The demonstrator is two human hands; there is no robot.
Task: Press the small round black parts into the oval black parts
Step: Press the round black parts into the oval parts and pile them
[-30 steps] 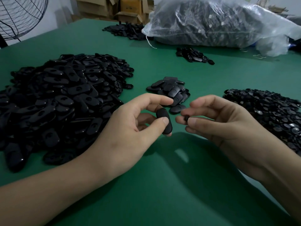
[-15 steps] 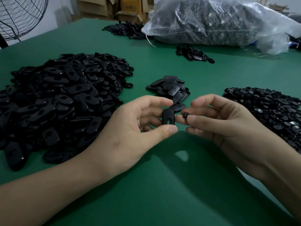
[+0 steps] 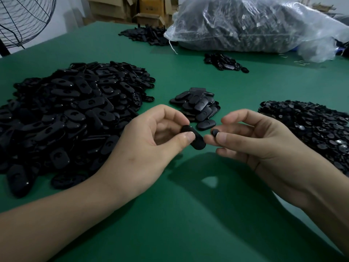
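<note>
I've tipped the oval part [image 3: 194, 139] over since a moment ago, left hand [image 3: 149, 142] pinching it above the table [image 3: 188, 214]; right hand [image 3: 256, 142] pinches the round part [image 3: 215, 132] just beside its end, closer now, so pressing in looks next
</note>
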